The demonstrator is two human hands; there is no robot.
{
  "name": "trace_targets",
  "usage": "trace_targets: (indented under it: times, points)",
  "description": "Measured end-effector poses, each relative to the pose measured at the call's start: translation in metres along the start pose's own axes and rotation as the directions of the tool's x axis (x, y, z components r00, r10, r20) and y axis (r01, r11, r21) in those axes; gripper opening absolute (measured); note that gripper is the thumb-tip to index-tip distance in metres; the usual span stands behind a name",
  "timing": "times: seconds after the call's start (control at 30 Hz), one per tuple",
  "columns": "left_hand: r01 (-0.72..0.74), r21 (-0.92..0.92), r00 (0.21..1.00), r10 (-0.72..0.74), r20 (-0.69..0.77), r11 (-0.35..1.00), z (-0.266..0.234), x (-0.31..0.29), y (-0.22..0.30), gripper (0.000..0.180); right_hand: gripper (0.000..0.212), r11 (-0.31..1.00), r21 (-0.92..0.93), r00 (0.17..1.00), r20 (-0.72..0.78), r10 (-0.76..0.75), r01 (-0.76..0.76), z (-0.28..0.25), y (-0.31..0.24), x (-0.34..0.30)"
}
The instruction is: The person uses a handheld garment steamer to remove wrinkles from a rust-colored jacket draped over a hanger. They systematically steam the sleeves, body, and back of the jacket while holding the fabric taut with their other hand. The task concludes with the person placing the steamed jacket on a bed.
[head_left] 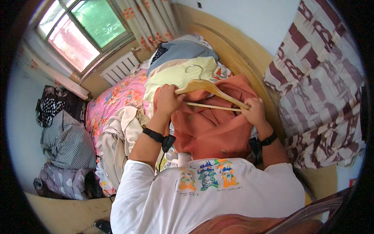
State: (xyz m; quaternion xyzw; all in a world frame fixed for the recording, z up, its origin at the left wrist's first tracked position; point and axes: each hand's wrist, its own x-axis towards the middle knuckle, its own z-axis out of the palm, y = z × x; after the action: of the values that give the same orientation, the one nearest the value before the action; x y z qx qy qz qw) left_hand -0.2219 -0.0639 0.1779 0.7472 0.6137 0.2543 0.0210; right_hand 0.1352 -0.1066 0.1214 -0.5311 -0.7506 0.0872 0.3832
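A wooden clothes hanger [206,85] with a metal hook lies across the front of me, above a rust-orange jacket [206,134]. My left hand [169,100] is closed around the hanger's left end, with orange cloth beside the fingers. At the other end, my right hand [255,112] grips the hanger's right shoulder near its thin crossbar. The jacket spreads below and behind the hanger, its buttons partly showing. Whether either hand also pinches cloth, I cannot tell.
Pale yellow [175,76] and blue-grey clothes [187,50] pile up beyond the jacket on a bed with a pink floral sheet [117,95]. Beige clothing [122,132] lies to the left, near a checked bundle [68,142]. A patterned curtain [315,78] hangs at the right.
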Motion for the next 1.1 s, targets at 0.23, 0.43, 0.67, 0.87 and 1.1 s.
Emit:
trace_targets:
  times: [0.23,0.43,0.67,0.87,1.1]
  points:
    - [0.110,0.070,0.991,-0.115,0.067,0.991,-0.015,-0.004,0.009,0.024,0.023,0.979,-0.045,0.964,0.175,0.202,-0.197,-0.022,0.021,-0.013]
    - [-0.017,-0.206,0.997,0.033,0.072,0.978,-0.022,-0.033,0.025,0.024,0.034,0.937,0.194,0.934,0.269,0.236,-0.292,-0.008,0.046,-0.045]
    - [-0.060,-0.211,0.997,0.068,0.028,0.976,0.004,-0.065,0.003,0.021,0.057,0.438,0.721,0.836,0.524,0.162,-0.537,-0.014,0.028,-0.034]
    - [-0.098,-0.168,0.995,0.097,-0.012,0.981,0.010,-0.087,-0.017,0.016,0.076,0.862,0.420,0.956,0.184,0.226,-0.285,-0.006,0.040,-0.032]
    - [-0.092,-0.237,0.995,0.095,0.004,0.967,0.012,-0.091,-0.021,0.021,0.030,0.968,0.154,0.832,0.549,0.080,-0.195,0.006,-0.037,-0.027]
